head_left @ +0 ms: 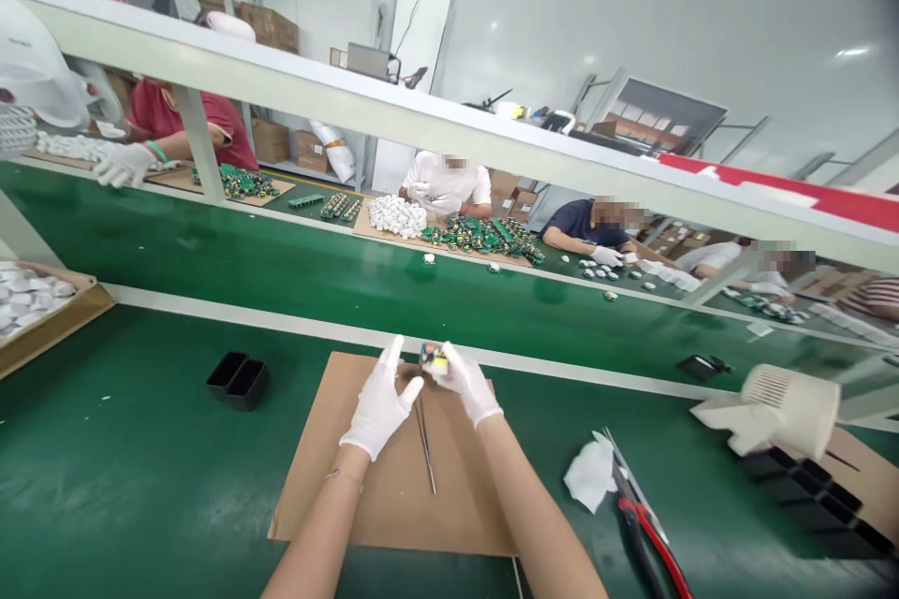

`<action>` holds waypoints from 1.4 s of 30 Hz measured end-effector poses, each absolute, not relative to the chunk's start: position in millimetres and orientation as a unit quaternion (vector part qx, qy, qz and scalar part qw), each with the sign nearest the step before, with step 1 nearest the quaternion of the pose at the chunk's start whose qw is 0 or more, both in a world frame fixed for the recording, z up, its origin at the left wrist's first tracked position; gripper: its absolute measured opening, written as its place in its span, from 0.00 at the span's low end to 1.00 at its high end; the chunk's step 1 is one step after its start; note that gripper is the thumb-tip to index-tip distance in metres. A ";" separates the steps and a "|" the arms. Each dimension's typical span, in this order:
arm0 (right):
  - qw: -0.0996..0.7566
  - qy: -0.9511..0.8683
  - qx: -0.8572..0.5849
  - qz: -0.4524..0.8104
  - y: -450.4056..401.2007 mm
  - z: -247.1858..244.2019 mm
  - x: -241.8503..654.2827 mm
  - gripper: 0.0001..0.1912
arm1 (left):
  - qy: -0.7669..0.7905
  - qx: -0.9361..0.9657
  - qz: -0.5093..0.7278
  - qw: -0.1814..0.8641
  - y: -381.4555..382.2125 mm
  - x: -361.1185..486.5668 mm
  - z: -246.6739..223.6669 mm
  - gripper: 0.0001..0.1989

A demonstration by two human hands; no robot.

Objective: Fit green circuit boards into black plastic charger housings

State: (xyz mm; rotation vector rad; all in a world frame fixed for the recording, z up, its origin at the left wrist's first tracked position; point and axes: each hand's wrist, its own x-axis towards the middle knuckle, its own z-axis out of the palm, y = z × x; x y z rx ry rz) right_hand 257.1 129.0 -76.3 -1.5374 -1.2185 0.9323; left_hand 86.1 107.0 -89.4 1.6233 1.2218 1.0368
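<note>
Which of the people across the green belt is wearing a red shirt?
The person at the far left, behind the white post. The other workers along that side wear white or dark blue. This one's gloved hand rests by the cardboard mat.

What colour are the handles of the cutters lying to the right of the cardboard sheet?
Red and black handles, clearest in the head view, beside a white cloth.

Single head-worn view, looking forward and down, close over green bench (140, 487), facing co-workers opposite
</note>
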 end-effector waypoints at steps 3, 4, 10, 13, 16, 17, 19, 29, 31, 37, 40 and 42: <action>0.479 -0.508 -0.604 0.385 85.8 -73.6 243.4 0.28 | 0.403 0.603 0.435 0.533 102.1 91.3 -85.8 0.26; 0.493 -0.507 -0.599 0.374 73.8 -72.3 239.6 0.28 | 0.382 0.579 0.441 0.569 100.7 93.3 -85.7 0.23; 0.547 -0.551 -0.509 0.372 41.8 -69.2 231.3 0.31 | 0.287 0.383 0.490 0.729 89.3 104.2 -85.7 0.21; 0.519 -0.601 -0.417 0.442 46.7 -78.2 233.3 0.39 | 0.243 0.310 0.503 0.769 82.0 107.3 -82.8 0.19; 0.498 -0.613 -0.378 0.484 52.3 -87.6 237.7 0.45 | 0.214 0.272 0.514 0.785 76.0 106.9 -77.7 0.14; 0.487 -0.616 -0.369 0.497 53.1 -89.5 239.4 0.46 | 0.209 0.268 0.516 0.786 74.4 106.1 -75.8 0.13; 0.465 -0.617 -0.357 0.525 53.4 -91.3 241.8 0.46 | 0.208 0.271 0.517 0.785 72.7 103.7 -72.6 0.14; 0.532 -0.610 -0.436 0.395 47.4 -86.6 230.4 0.38 | 0.390 0.413 0.446 0.692 85.0 99.5 -75.1 0.18; 0.572 -0.571 -0.403 0.429 45.6 -82.7 229.3 0.35 | 0.440 0.456 0.420 0.650 82.5 100.1 -72.8 0.19; 0.632 -0.458 -0.361 0.511 43.4 -73.4 226.5 0.22 | 0.575 0.559 0.386 0.456 55.8 61.7 -49.3 0.19; 0.646 -0.406 -0.334 0.553 47.0 -73.8 235.9 0.21 | 0.659 0.547 0.439 0.273 46.1 8.3 -35.9 0.21; 0.641 -0.382 -0.325 0.581 52.1 -78.0 245.0 0.20 | 0.698 0.530 0.448 0.175 44.1 -28.4 -30.1 0.19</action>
